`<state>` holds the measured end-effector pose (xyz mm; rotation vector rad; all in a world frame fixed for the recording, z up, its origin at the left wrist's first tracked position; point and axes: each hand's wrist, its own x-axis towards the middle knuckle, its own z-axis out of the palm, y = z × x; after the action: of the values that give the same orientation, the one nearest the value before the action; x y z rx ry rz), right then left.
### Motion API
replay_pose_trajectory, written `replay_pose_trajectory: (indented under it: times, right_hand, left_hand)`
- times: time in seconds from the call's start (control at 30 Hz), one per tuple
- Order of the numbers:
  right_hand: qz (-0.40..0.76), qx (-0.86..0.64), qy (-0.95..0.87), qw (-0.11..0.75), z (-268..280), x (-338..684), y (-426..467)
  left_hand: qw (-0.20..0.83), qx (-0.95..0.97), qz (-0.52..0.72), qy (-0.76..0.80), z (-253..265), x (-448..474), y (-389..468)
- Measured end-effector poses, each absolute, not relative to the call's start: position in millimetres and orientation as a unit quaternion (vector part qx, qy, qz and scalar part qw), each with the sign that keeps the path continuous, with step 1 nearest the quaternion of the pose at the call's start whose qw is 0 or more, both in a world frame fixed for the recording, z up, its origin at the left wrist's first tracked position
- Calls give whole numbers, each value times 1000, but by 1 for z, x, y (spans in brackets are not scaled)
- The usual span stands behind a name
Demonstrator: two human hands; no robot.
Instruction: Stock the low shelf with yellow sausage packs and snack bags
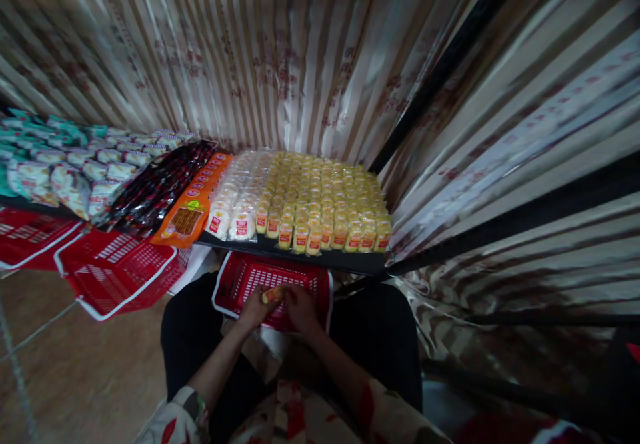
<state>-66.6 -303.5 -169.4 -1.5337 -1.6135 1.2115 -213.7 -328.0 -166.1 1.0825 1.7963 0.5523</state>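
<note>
Over a red plastic basket [326,292], my left hand [255,309] grips a small yellow wrapped snack cake [273,295] with a red and orange label. At the packet's right end, the curled fingers of my right hand [301,308] pinch its edge. The basket has a white rim and sits between my knees, below the shelf edge. Just beyond my hands, rows of matching yellow wrapped snack cakes [325,207] stand on the black shelf [345,262]. The room is dim, so fine finger detail is hard to see.
Left of the yellow packets lie white wrapped snacks [243,221], an orange snack bag [187,214], dark shiny packets [155,194] and several white-and-green packets [70,164]. More red baskets [120,271] are at the left. Striped curtain [280,57] and black poles [450,61] enclose the back and right.
</note>
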Motion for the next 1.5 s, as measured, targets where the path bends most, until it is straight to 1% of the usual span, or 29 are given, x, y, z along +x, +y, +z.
replay_pose_trajectory:
  times: [0.07, 0.13, 0.23, 0.33, 0.4, 0.5, 0.57, 0.67, 0.73, 0.83, 0.9, 1.0, 1.13, 1.23, 1.3, 1.37, 1.5]
  right_hand:
    - [430, -592, -595, 331, -164, -67, -305]
    - [428, -609, -561, 361, -158, -70, -305]
    - [510, -595, -497, 372, -152, -77, -307]
    - [601, -543, -454, 372, -145, -84, -309]
    - [629, -517, -436, 384, -141, -87, -309]
    - [631, -511, -417, 408, -135, -87, -307]
    - [622, -520, -417, 411, -133, -86, -305]
    - [604, -537, -420, 413, -128, -84, -302]
    - [587, -544, -431, 417, -124, -84, -300]
    - [567, -534, -473, 412, -116, -86, -297]
    - [563, -516, -500, 408, -110, -87, -295]
    - [557, -494, -534, 401, -104, -91, -292]
    - [488, -523, -561, 417, -98, -96, -289]
    - [380, -544, -603, 443, -91, -96, -285]
    - [299, -547, -641, 447, -88, -94, -283]
    - [241, -549, -666, 444, -86, -93, -279]
    - [206, -553, -680, 434, -87, -94, -271]
  left_hand:
    - [459, 429, 252, 736, -161, -213, -331]
    - [446, 412, 288, 741, -155, -213, -334]
    - [426, 394, 340, 740, -145, -213, -337]
    - [419, 409, 359, 727, -138, -211, -339]
    - [419, 425, 366, 714, -136, -210, -339]
    - [428, 446, 376, 690, -133, -212, -336]
    - [436, 462, 365, 680, -127, -215, -334]
    - [435, 501, 315, 678, -110, -221, -329]
    - [414, 535, 275, 683, -96, -226, -326]
    - [354, 592, 222, 688, -79, -234, -318]
    - [334, 615, 209, 683, -73, -238, -311]
    - [355, 625, 225, 657, -70, -242, -302]
    - [358, 643, 248, 630, -70, -245, -292]
    - [334, 626, 267, 652, -66, -249, -281]
    - [309, 609, 280, 675, -60, -253, -271]
    - [296, 599, 287, 686, -53, -255, -258]
    - [264, 611, 284, 690, -42, -255, -234]
